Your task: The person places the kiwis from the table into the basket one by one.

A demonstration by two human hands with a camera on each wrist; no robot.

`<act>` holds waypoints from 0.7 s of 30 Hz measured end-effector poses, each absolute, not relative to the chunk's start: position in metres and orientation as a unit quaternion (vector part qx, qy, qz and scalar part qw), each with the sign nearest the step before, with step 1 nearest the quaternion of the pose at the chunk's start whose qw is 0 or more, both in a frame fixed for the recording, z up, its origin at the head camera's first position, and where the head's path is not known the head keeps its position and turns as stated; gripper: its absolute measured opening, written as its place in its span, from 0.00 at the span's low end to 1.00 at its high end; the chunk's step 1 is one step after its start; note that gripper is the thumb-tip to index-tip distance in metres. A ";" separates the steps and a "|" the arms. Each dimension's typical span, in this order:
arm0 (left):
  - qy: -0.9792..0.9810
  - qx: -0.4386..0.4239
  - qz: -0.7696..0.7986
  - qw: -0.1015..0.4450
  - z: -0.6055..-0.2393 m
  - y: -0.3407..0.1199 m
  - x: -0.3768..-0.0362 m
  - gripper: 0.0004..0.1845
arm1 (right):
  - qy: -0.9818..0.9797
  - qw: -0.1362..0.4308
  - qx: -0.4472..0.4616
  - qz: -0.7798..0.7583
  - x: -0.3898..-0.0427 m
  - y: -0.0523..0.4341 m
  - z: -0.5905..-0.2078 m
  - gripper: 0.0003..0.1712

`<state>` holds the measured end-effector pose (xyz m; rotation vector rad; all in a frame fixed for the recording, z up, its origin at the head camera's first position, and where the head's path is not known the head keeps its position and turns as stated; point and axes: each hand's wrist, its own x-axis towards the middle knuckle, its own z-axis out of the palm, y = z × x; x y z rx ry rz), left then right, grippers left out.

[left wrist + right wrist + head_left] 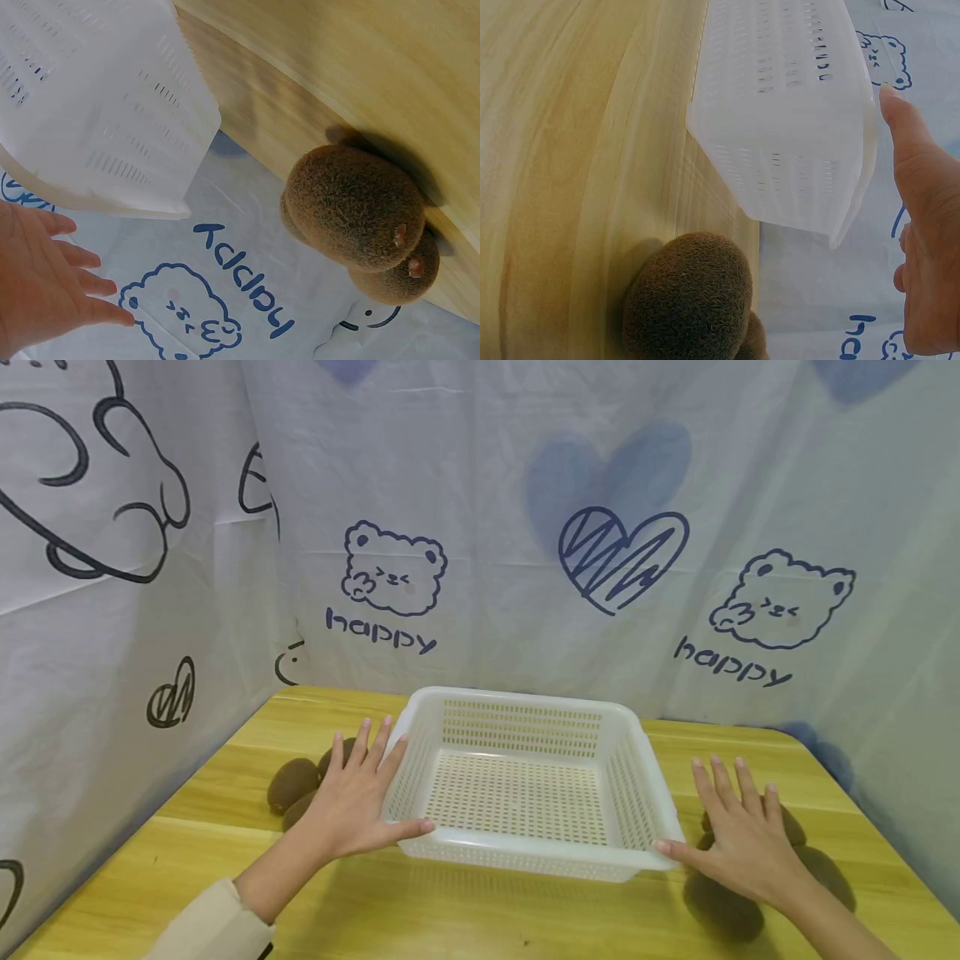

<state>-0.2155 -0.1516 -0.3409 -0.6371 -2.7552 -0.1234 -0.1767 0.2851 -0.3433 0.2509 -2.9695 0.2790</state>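
A white perforated plastic basket [525,843] stands upright on the wooden table, with nothing inside it. My left hand [360,802] is spread at the basket's left side, its thumb over the front left corner of the rim. On the other side, my right hand [750,843] has its fingers spread and its thumb tip at the front right corner. Brown fuzzy kiwis [292,783] lie left of the basket, partly behind the left hand. More kiwis [723,906] sit under and beside the right hand. Both wrist views show kiwis [352,206] [694,296] close to the basket wall.
The yellow wood-grain table [480,918] reaches back to a white cloth backdrop [495,610] printed with bears and hearts. Another cloth wall [112,652] runs along the left side. A light sleeve [213,927] covers the left forearm.
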 end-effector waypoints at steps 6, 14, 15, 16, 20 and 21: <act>-0.961 -0.222 -0.049 0.156 -0.343 -0.154 -0.215 0.57 | -0.988 0.080 0.089 0.094 -0.175 0.286 -0.345 0.64; -0.956 -0.203 -0.122 0.173 -0.348 -0.167 -0.212 0.51 | -0.984 0.086 0.104 0.115 -0.174 0.284 -0.348 0.63; -0.953 -0.196 -0.144 0.181 -0.348 -0.171 -0.211 0.49 | -0.983 0.086 0.107 0.121 -0.174 0.283 -0.348 0.63; -0.948 -0.189 -0.168 0.192 -0.349 -0.174 -0.210 0.46 | -0.982 0.084 0.110 0.129 -0.174 0.282 -0.348 0.63; -0.928 -0.154 -0.256 0.225 -0.353 -0.190 -0.205 0.36 | -0.979 0.082 0.118 0.144 -0.175 0.278 -0.348 0.62; -0.924 -0.143 -0.274 0.225 -0.355 -0.194 -0.205 0.35 | -0.978 0.082 0.119 0.148 -0.175 0.277 -0.348 0.62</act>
